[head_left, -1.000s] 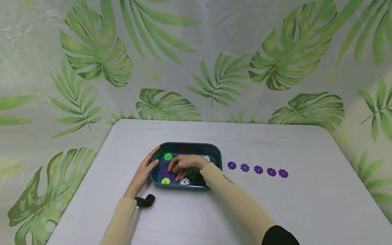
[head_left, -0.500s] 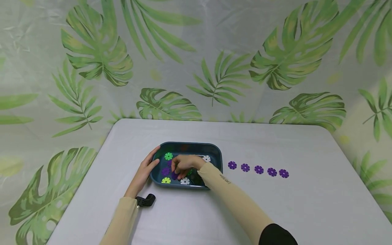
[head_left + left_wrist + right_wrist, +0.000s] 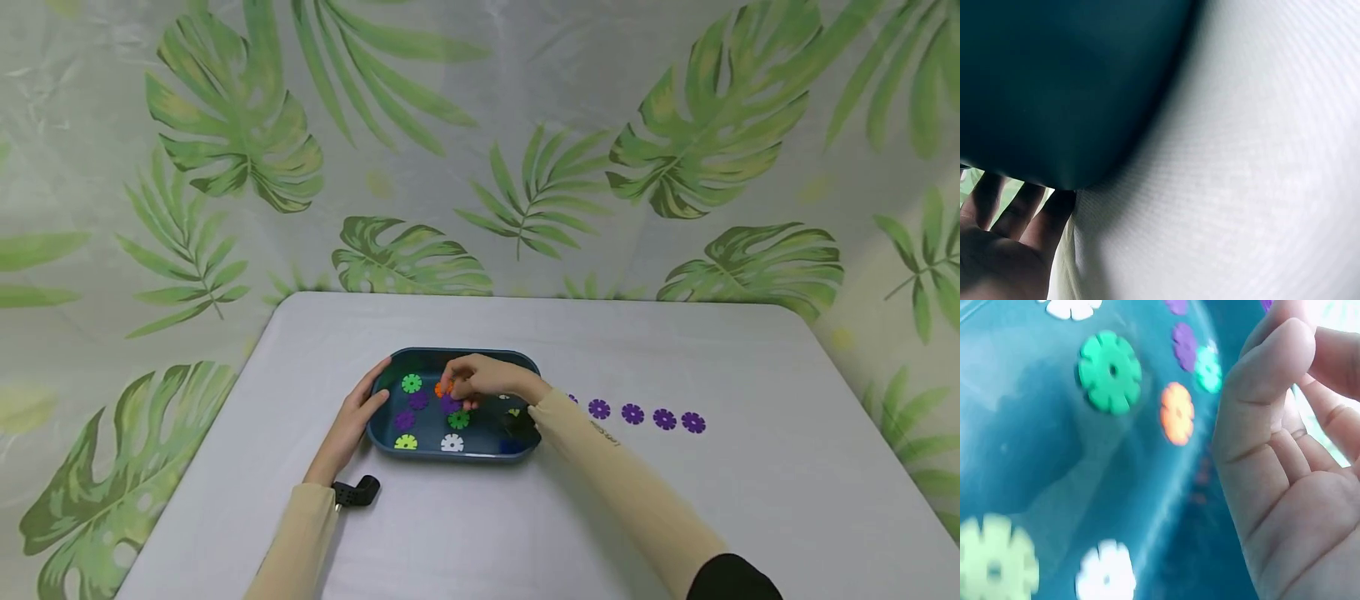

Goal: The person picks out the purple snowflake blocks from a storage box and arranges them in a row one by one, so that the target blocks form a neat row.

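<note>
Right of tray (image 3: pixel 453 457), five purple discs (image 3: pixel 632 414) in row; sixth disc (image 3: pixel 450 405) pinched in right hand (image 3: pixel 489 377), over tray. Two purple pieces (image 3: pixel 405 420) remain inside. Left hand (image 3: pixel 354 418), fingers extended, touches tray's left end.

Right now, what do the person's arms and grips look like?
The left sleeve and right sleeve are beige; the right one has small dark lettering and meets something black. A black gadget sits at the left wrist. The left grip and right grip are bare.
</note>
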`<state>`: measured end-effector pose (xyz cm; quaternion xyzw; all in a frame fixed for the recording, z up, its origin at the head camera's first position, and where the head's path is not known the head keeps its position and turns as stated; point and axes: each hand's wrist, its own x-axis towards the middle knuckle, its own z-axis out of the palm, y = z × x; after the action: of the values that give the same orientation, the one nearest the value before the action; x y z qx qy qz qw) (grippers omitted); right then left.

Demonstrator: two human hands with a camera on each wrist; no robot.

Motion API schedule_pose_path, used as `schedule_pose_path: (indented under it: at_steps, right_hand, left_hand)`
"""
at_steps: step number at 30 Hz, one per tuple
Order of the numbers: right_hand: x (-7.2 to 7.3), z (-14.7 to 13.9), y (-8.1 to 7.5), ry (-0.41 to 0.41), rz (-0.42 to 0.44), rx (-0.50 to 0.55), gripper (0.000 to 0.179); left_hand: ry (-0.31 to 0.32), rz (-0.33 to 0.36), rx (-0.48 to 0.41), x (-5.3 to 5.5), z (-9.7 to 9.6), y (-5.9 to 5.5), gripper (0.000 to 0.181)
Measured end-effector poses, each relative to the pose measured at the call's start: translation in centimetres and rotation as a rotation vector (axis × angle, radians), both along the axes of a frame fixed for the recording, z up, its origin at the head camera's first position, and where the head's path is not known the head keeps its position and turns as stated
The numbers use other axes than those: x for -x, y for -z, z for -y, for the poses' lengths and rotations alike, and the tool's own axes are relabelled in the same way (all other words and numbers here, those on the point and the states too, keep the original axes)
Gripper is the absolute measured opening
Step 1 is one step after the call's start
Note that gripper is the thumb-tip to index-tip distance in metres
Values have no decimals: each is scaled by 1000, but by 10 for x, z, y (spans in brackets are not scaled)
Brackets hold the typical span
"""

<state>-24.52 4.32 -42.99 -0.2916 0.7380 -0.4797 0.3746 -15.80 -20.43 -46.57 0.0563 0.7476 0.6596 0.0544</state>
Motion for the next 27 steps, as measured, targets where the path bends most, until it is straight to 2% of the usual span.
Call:
schedule_pose_path:
  at_steps: [7,12,19,27]
  right_hand:
    - [2,-70,-14,143,-29,51,14]
    - [1,-135,-14,264,-40,64,18]
    - [-12,-227,2,437,-35,33,25]
    - [-45,-317,24,629,-26,-41,33]
  left_hand:
    - [2,0,0,-1,0,0,54]
    - [-1,0,0,-1,0,0,54]
    - [-6,-3,5,-1,0,0,52]
    - [-4,-4,3,0,-1,-1,52]
